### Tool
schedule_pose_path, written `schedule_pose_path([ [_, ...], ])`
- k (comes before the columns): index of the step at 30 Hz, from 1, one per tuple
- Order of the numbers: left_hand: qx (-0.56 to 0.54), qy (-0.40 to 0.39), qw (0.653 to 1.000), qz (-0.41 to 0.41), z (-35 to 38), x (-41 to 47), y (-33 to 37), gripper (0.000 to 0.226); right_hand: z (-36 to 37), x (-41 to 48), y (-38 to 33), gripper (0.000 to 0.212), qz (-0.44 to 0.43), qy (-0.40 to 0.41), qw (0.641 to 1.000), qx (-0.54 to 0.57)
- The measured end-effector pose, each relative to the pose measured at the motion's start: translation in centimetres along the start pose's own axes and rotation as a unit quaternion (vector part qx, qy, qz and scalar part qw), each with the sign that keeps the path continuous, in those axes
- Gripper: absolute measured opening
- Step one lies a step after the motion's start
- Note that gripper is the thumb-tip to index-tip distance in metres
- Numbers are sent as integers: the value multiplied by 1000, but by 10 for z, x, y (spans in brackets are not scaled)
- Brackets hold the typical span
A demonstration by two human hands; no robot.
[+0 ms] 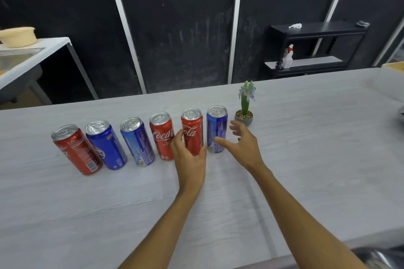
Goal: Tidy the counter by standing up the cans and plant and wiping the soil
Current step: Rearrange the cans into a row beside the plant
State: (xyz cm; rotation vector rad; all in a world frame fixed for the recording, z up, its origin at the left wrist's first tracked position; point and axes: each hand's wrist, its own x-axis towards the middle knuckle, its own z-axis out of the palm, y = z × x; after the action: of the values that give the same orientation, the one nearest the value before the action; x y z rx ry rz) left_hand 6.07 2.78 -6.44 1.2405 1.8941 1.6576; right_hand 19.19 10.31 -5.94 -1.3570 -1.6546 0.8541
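My left grip (189, 159) wraps red can (192, 129), frame centre, upright on bench (306, 137). My right grip (242, 146) spread wide, holding nothing; thumb overlaps blue can (215, 124), contact unclear. Red can's base hidden.

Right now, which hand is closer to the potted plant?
Right. The right hand is open just in front of the potted plant; the left hand holds the red can, second along from it.

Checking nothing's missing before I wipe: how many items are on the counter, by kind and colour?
red can: 3
blue can: 3
potted plant: 1
Total: 7
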Motion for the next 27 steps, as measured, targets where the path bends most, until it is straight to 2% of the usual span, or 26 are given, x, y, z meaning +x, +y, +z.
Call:
schedule_pose_path([
  [2,26,16,998,47,0,-10,-4,66,-7,-3,7,77,10,15,1000,-15],
  [4,48,0,996,77,3,-20,-4,58,-16,-4,14,74,20,28,999,-30],
  [7,64,-74,988,118,12,-30,0,50,-28,-3,25,73,31,40,998,-31],
  [12,104,-219,958,155,38,-39,7,53,-45,7,39,76,32,50,998,-35],
  [16,156,-297,935,116,60,-41,10,59,-56,25,48,78,30,46,998,-43],
  [22,233,-333,903,137,91,-32,8,60,-65,60,62,80,25,27,998,-49],
  [27,325,-358,856,184,109,-22,3,62,-63,87,71,81,18,2,999,-48],
])
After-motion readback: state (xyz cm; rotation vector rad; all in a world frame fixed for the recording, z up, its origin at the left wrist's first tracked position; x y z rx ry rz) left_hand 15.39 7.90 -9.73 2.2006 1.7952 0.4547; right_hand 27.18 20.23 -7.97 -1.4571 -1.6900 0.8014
